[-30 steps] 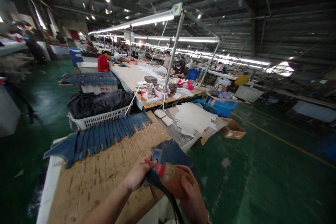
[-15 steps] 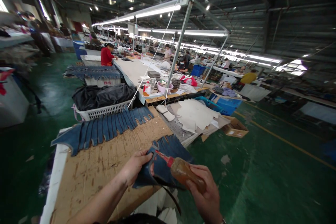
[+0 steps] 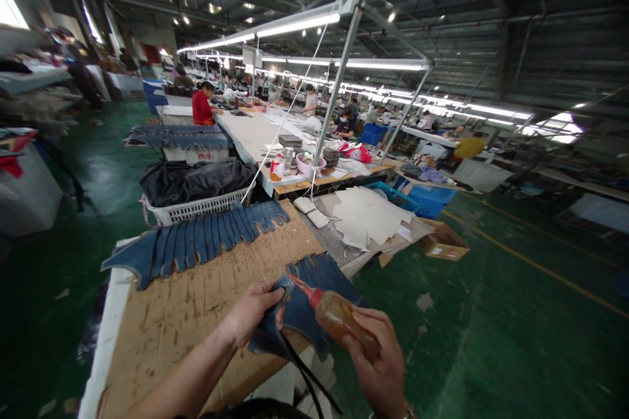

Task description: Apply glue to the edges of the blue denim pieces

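My left hand (image 3: 255,311) pinches the edge of a blue leather piece (image 3: 301,315) between thumb and fingers, above the near right end of the cardboard. In my right hand (image 3: 377,355) is an amber squeeze glue bottle (image 3: 339,317) with a red nozzle, tilted so that its tip points at the piece close to my left thumb. Whether the tip touches the leather I cannot tell. Thin dark strips (image 3: 305,376) hang below the held piece. Behind it lie more overlapping blue pieces (image 3: 327,273). A longer overlapping row of blue pieces (image 3: 206,236) runs along the cardboard's far side.
Stained cardboard (image 3: 181,327) covers the near table. Beyond it stand a white basket (image 3: 206,206) with black material and a long worktable (image 3: 246,134). Pale sheets (image 3: 371,213) lie to the right, near a cardboard box (image 3: 445,241). A metal lamp post (image 3: 339,85) rises behind. Several people work farther off.
The bottle has shifted slightly left with its nozzle. The held piece has tilted, and the dark strips below it show more plainly. Both hands keep their hold.
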The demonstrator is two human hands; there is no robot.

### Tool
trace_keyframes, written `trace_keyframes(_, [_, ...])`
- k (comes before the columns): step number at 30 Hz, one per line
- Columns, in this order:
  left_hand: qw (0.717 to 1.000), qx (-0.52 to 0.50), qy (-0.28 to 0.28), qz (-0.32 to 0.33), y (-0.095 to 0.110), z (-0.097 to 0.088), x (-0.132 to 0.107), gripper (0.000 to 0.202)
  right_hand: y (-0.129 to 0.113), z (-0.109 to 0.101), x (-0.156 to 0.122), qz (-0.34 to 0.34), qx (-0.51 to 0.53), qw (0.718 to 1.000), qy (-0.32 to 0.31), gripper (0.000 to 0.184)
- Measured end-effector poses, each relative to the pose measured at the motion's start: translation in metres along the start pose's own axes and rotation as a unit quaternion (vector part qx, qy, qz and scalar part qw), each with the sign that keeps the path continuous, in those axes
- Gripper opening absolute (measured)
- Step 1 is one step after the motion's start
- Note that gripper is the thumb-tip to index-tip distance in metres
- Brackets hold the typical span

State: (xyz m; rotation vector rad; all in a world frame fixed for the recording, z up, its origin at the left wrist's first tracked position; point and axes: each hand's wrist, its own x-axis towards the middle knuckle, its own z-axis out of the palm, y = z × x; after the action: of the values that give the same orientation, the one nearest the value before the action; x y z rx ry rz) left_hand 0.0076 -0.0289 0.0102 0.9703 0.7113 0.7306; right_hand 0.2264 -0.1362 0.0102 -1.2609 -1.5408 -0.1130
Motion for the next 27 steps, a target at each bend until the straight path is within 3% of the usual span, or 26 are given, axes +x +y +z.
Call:
trace_keyframes(4, [1.0,0.013,-0.011,0.009,-0.001,0.001,-0.001,0.035,0.001,0.002,0.0,0.008,0.018,0.999,-0.027,0.022])
trace_keyframes(10, [1.0,0.01,-0.007,0.0,0.0,0.001,-0.003,0.036,0.001,0.001,-0.002,0.042,0.02,0.999,0.016,0.018])
trace_keyframes(14, [1.0,0.013,-0.017,0.011,-0.001,0.002,-0.003,0.039,0.0,0.003,-0.005,0.025,0.045,0.998,-0.021,0.021])
trace_keyframes(17, [0.999,0.03,-0.03,0.01,0.003,0.005,-0.006,0.039,0.006,0.006,-0.008,0.077,0.041,0.996,0.009,0.019])
trace_keyframes(20, [0.993,0.107,-0.031,0.044,0.009,0.007,-0.012,0.038,0.013,0.002,-0.011,0.181,0.075,0.98,0.044,0.018])
trace_keyframes(23, [0.963,0.233,0.011,0.136,0.012,0.003,-0.016,0.032,0.017,-0.007,-0.013,0.267,0.151,0.951,0.045,0.024])
trace_keyframes(27, [0.881,0.372,0.074,0.283,0.006,-0.011,-0.013,0.023,0.017,-0.016,-0.014,0.288,0.213,0.933,0.037,0.027])
